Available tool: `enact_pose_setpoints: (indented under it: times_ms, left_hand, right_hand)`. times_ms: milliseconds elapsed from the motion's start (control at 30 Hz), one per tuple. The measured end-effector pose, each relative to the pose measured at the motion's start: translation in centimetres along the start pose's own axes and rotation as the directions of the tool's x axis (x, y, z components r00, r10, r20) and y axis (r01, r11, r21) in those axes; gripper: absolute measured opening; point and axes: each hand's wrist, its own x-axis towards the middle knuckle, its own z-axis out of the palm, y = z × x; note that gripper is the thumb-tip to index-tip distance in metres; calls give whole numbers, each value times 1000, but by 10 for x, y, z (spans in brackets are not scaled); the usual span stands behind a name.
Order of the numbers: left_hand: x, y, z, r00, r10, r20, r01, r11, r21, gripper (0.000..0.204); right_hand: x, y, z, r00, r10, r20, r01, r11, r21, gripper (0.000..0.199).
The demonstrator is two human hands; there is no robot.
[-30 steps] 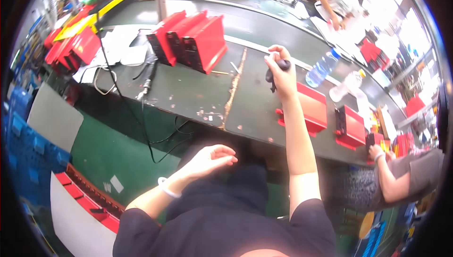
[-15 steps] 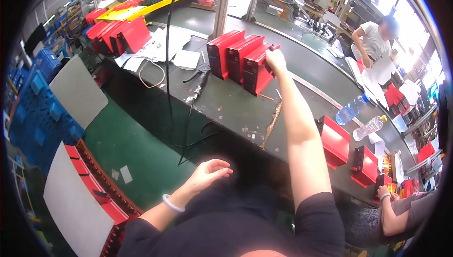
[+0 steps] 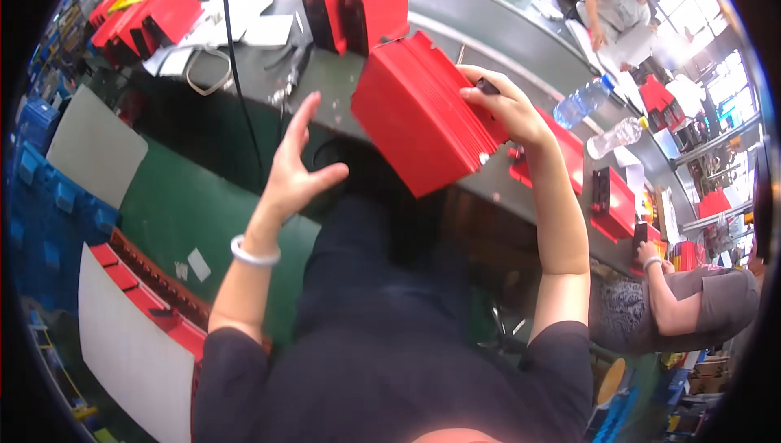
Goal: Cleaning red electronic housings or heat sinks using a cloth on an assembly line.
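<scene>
The right hand (image 3: 508,109) is gripping a red ribbed casing (image 3: 423,117) by its far edge, fingers curled over the top, holding it tilted in the air above the edge of the grey workbench (image 3: 488,32). The left hand (image 3: 297,170) is hovering open just beside the casing, fingers spread upward, touching nothing. Two more red casings (image 3: 358,4) are standing behind on the bench. A plastic bottle (image 3: 582,101) is lying further right, near a seated person's arm (image 3: 663,292).
</scene>
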Motion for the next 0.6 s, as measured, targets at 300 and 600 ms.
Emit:
enact_pose_setpoints:
  times_ms: [300,600]
  left_hand:
    - [-60,-22,-11,862,-267,430,409,868,-281,88]
    - [-148,-56,-2,859,-502,104,511,826,-237,83]
  right_hand:
    - [-41,22,99,784,-197,589,114,978,175,35]
    - [-80,68,151,982,191,-3,-162,841,516,32]
